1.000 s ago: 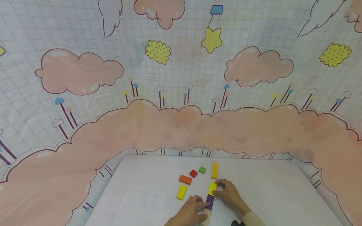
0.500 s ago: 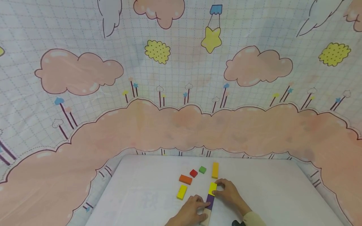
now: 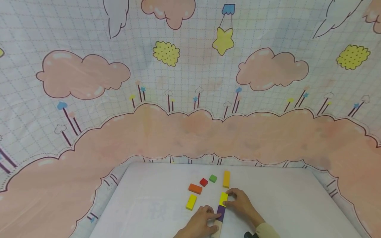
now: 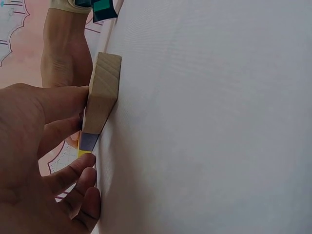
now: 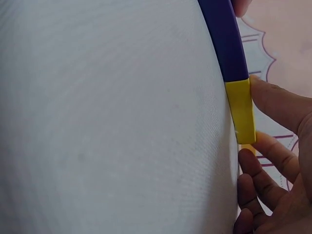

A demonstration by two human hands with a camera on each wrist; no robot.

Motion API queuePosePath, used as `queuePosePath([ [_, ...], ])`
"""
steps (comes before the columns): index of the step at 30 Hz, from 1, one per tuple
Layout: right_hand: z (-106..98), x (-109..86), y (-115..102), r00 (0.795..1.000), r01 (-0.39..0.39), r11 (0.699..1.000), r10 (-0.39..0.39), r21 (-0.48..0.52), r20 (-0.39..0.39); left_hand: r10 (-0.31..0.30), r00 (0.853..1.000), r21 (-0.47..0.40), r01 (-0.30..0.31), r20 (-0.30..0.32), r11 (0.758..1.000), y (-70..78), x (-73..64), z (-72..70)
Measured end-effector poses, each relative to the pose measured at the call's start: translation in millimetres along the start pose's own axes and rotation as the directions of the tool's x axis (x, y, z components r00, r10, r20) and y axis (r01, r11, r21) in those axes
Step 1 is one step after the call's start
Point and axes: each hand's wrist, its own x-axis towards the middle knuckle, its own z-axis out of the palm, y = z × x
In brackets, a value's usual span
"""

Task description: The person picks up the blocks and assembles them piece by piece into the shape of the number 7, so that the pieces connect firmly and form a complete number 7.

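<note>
On the white table three blocks form an end-to-end row: a plain wooden block nearest the person, a purple block in the middle and a yellow block at the far end. My left hand lies beside the row, its thumb on the wooden block and its index finger extended onto the purple one. With my right hand I pinch the yellow block, index finger at its far end and thumb near the joint with the purple. The other right fingers curl loosely beyond it.
An amber block lies just past the row with a small gap. To the left lie a green block, a red block, an orange block and another yellow block. A cloud-patterned cloth hangs behind the table.
</note>
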Motion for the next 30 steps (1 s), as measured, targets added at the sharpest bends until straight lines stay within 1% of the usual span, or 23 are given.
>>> queuePosePath([
  [7, -0.8, -0.5, -1.6, 1.000, 0.004, 1.000, -0.004, -0.008, 0.002, -0.003, 1.000, 0.009, 0.003, 0.002, 1.000, 1.1, -1.3, -0.9],
  [10, -2.0, -1.4, -2.6, 1.000, 0.025, 1.000, -0.025, 0.006, 0.001, -0.008, 1.000, 0.013, 0.008, -0.004, 1.000, 1.7, -1.5, -0.9],
  [13, -3.2, -2.4, -3.2, 0.999, 0.039, 0.999, -0.039, 0.016, 0.005, -0.022, 1.000, -0.001, 0.022, -0.001, 1.000, 2.2, -1.3, -1.1],
  [17, -3.8, -2.2, -3.6, 0.999, 0.046, 0.999, -0.046, 0.022, 0.004, -0.025, 1.000, -0.021, 0.025, 0.005, 0.999, 1.9, -0.1, -2.1],
  [20, -3.2, -1.3, -3.7, 0.999, 0.037, 0.999, -0.037, 0.038, 0.003, -0.018, 1.000, -0.024, 0.018, 0.003, 1.000, 1.0, 0.5, -2.7],
  [25, -2.0, -1.5, -3.1, 1.000, 0.011, 0.999, -0.012, 0.034, 0.018, -0.017, 1.000, -0.034, 0.017, 0.004, 0.999, 0.5, -1.2, -2.0],
  [30, -1.3, -2.8, -1.8, 0.999, 0.029, 0.999, -0.029, 0.016, 0.014, -0.022, 1.000, -0.040, 0.022, 0.007, 0.999, 1.0, -3.6, -0.3],
])
